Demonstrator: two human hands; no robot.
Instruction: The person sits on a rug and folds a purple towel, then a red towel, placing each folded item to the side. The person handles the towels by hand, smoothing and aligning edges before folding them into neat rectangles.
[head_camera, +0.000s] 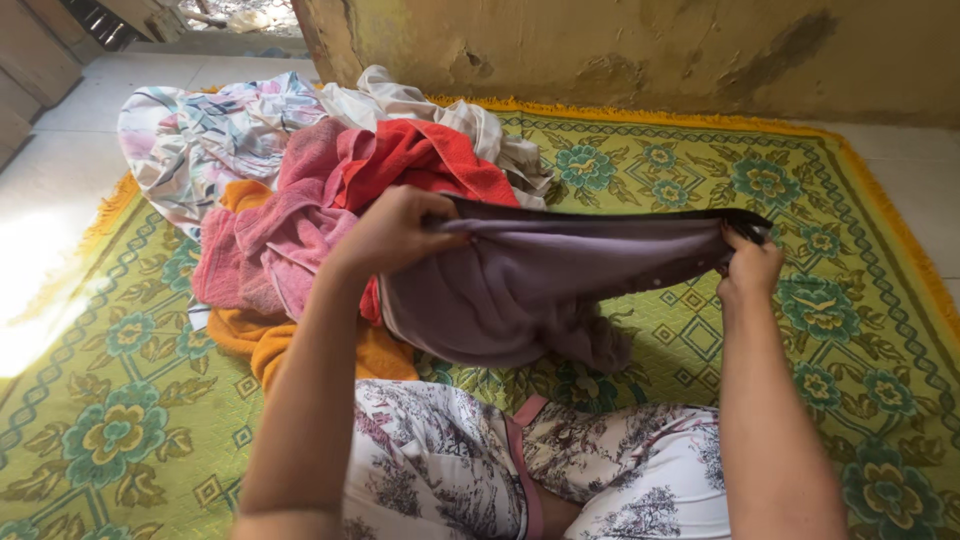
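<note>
My left hand (392, 232) grips one end of a mauve-grey garment (530, 290) with a dark band along its top edge. My right hand (750, 265) pinches the other end of that band, so the cloth is stretched between both hands and sags down toward my lap. Just behind my left hand lies a heap of laundry: a red towel (430, 160), a pink towel (265, 245), an orange cloth (265, 345), a pale patterned sheet (200, 135) and a cream cloth (470, 120).
I sit on a green and yellow flowered mat (120, 430) with an orange fringe. My legs in white floral trousers (450, 470) fill the bottom middle. A stained ochre wall (650, 45) stands behind; pale floor tiles (50, 170) lie at the left.
</note>
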